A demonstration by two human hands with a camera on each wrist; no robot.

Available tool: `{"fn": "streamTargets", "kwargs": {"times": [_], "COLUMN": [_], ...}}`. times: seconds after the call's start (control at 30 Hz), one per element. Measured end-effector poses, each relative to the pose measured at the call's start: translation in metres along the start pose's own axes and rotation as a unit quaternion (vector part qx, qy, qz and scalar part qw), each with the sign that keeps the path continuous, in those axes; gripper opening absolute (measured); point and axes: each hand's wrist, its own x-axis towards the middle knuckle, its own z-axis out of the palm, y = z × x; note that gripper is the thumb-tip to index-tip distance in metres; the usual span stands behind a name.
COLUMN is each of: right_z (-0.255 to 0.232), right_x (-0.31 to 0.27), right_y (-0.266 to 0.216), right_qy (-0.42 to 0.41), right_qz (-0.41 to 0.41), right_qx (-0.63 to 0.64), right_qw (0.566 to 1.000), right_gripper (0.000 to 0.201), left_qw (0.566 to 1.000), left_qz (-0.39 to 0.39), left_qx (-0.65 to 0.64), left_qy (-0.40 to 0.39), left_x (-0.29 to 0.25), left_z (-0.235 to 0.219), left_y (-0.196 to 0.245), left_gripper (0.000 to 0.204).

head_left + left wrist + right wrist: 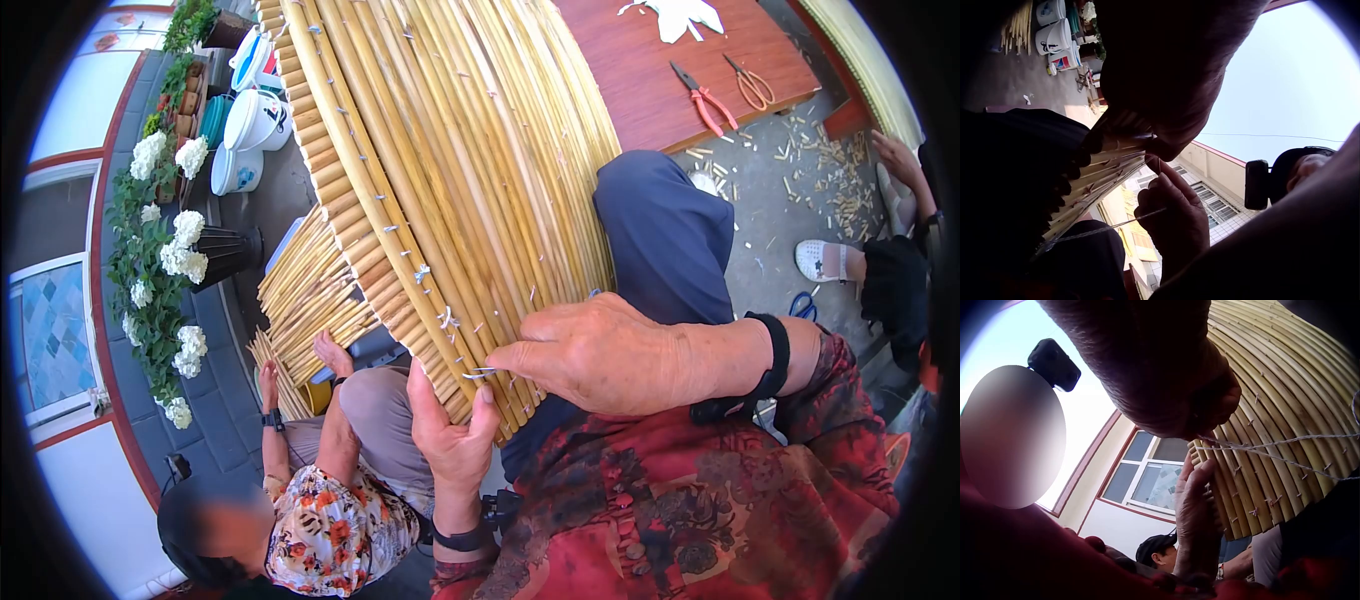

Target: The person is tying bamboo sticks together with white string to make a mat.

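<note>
A mat of yellow reed stalks [450, 150], bound together with small string knots, slopes across the person's lap. At its near corner the left hand [452, 430] grips the rim, thumb on top and fingers underneath. Just right of that thumb, the right hand [600, 355] pinches white string [480, 373] close over the outer stalks. Two strands of the string [1297, 439] stretch from the right hand across the mat in the right wrist view. From the left wrist, the right hand [1175, 219] shows beyond the mat's rim, with string trailing from it.
Red-handled pliers [705, 100] and scissors [752, 85] lie on a wooden board [640, 60]. Offcuts [830, 180] litter the floor at right. Another person [340, 500] sits at left beside loose stalks [315, 290]. White buckets [255, 125] and a flowering plant [180, 250] stand behind.
</note>
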Motion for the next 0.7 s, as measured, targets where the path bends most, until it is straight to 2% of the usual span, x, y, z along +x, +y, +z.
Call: {"fn": "streamTargets", "kwargs": {"times": [0.4,0.5,0.63,0.7], "right_z": [-0.010,-0.010,-0.023,-0.027], "right_x": [0.000,-0.002,-0.006,-0.008], "right_y": [-0.006,-0.008,-0.021,-0.029], "right_qy": [-0.027,0.005,-0.038,-0.058], "right_qz": [0.009,-0.028,-0.018,-0.014], "right_qx": [0.001,-0.031,-0.079,-0.096], "right_qw": [1.000,0.999,0.996,0.994], "right_gripper": [0.018,0.026,0.029,0.030], "left_qw": [0.999,0.997,0.998,0.995], "left_qz": [0.030,0.048,0.050,0.093], "left_qx": [0.021,0.051,-0.007,-0.017], "left_qy": [-0.003,-0.010,-0.026,-0.043], "left_x": [-0.002,-0.003,-0.004,-0.003], "left_z": [0.000,0.001,0.007,0.010], "left_y": [0.000,0.002,0.006,0.009], "left_gripper": [0.063,0.063,0.063,0.063]}}
